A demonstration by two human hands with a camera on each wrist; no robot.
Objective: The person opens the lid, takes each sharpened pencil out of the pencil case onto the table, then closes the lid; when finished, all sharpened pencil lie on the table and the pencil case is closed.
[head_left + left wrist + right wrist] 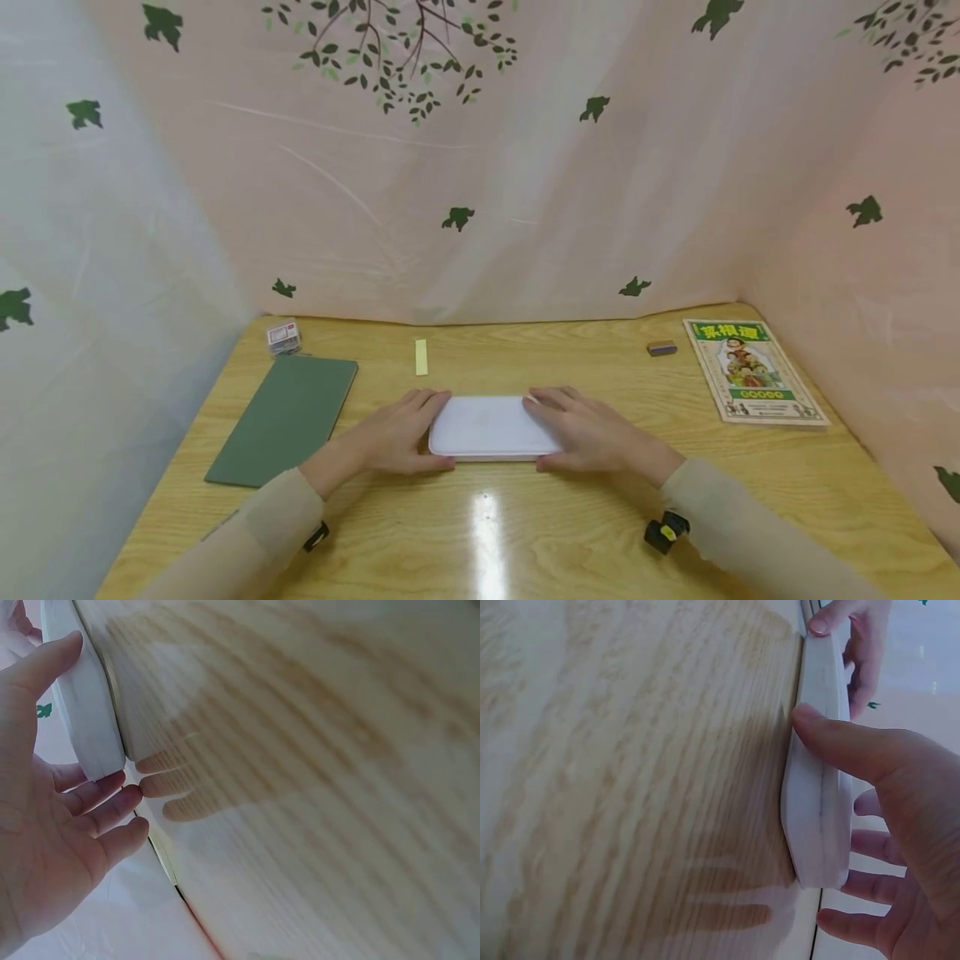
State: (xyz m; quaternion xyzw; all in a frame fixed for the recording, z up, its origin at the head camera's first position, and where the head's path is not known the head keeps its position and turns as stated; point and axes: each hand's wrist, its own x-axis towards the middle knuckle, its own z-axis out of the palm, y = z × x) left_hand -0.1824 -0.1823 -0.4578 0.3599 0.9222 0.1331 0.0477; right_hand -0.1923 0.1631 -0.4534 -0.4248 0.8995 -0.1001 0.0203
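A flat white box with rounded corners [491,427] lies on the wooden table in front of me; its contents cannot be seen. My left hand [401,433] grips its left end, thumb against the near side and fingers round the end and far side. At the opposite end my right hand [588,429] holds it the same way. In the left wrist view the left thumb [56,664] presses the box's side wall [90,712]. The right wrist view has the right thumb [840,739] on that same wall, with the fingers behind the box.
To the left lies a dark green board or notebook [288,421], with a small box [283,337] behind it. A pale yellow strip [421,357] is beyond the left hand. Back right are a small eraser-like block [662,347] and an illustrated booklet [753,371]. Patterned cloth [360,217] borders the table.
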